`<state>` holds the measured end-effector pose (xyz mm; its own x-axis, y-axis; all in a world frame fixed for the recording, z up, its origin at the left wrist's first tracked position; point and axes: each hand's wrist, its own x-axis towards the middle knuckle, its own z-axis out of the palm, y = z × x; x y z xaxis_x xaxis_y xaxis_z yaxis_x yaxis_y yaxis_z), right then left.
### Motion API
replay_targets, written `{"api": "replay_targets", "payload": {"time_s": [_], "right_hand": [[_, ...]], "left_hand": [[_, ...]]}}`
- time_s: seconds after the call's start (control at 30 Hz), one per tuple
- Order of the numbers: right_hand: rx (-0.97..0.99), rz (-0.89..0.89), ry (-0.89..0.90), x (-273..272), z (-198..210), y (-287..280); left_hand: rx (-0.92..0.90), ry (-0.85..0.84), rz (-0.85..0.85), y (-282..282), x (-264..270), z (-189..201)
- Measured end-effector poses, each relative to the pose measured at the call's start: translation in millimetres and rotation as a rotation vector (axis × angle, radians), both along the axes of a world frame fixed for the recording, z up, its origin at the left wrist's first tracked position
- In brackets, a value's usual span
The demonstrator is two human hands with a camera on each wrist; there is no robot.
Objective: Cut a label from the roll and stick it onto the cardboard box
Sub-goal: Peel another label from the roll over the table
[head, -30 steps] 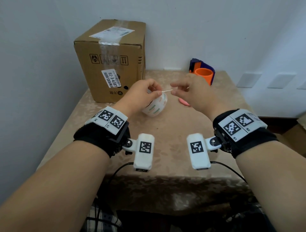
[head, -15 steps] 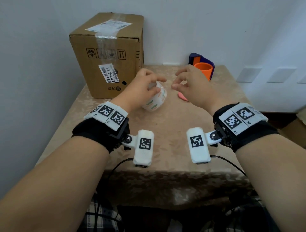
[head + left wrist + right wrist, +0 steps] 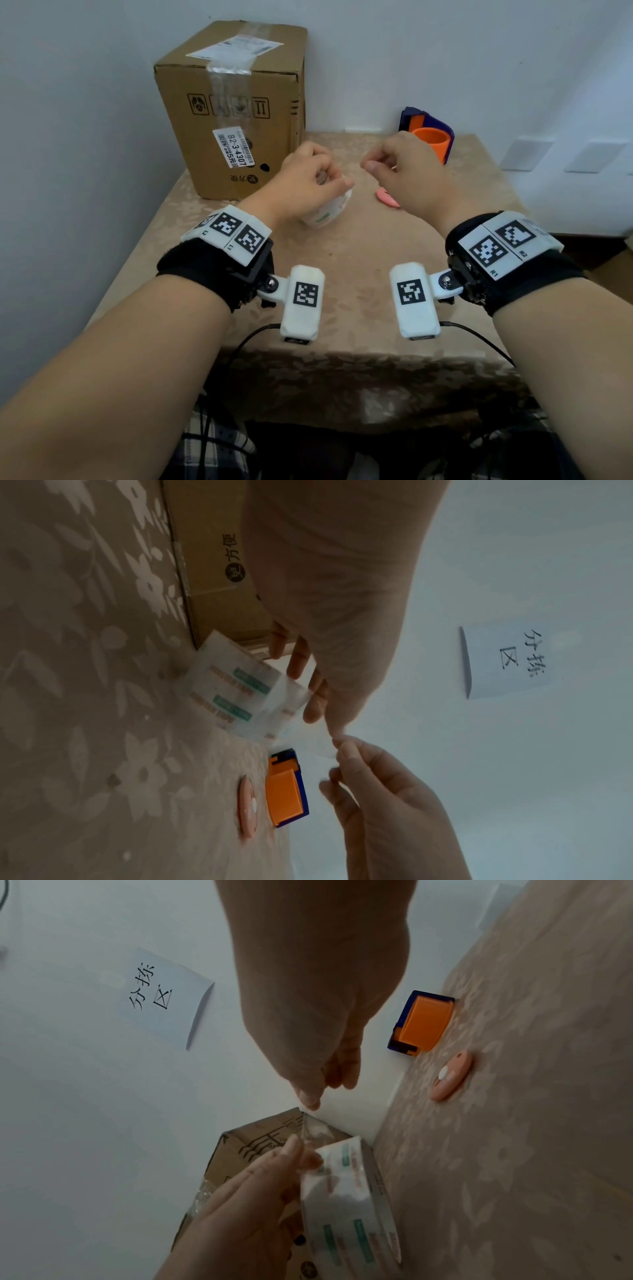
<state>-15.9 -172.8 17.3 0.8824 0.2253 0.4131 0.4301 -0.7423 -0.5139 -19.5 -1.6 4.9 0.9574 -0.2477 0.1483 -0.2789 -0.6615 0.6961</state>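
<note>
A white label roll (image 3: 323,214) with green and orange print sits low over the table, and my left hand (image 3: 329,181) grips it from above. My right hand (image 3: 371,168) pinches the loose clear end of the label strip (image 3: 320,741), which runs back to the roll (image 3: 232,691). In the right wrist view the strip (image 3: 313,1130) rises from the roll (image 3: 349,1191) to my thumb. The cardboard box (image 3: 233,102), taped and with a barcode sticker, stands behind my left hand. A pink cutter (image 3: 387,198) lies on the table under my right hand.
An orange and blue tape dispenser (image 3: 428,138) stands at the back of the table (image 3: 342,274) by the wall. A paper note (image 3: 503,661) with handwriting hangs on the wall. The table's near edge is just below my wrists.
The hands closed together at the roll, then my right hand curled into a pinch and drew the strip's end slightly up and away. The left hand stays on the roll.
</note>
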Motion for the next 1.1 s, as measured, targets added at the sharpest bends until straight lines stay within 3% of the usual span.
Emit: {"api": "replay_targets", "payload": {"time_s": [0.3,0.53,0.73,0.93,1.1], "right_hand": [[0.226,0.033,0.190,3,-7,6],[0.398,0.057,0.215,-2,-9,8],[0.451,0.050,0.215,-1,-10,14],[0.505,0.095,0.278,-7,-5,17],[0.401,0.068,0.275,-8,-7,16]], "left_hand": [[-0.013,-0.042,-0.009,-3,-1,1],[-0.049,-0.044,-0.006,-3,0,2],[-0.111,-0.118,-0.045,-1,2,-2],[-0.307,-0.113,0.032,-3,-1,1],[-0.346,-0.113,0.083,-4,-1,1]]}}
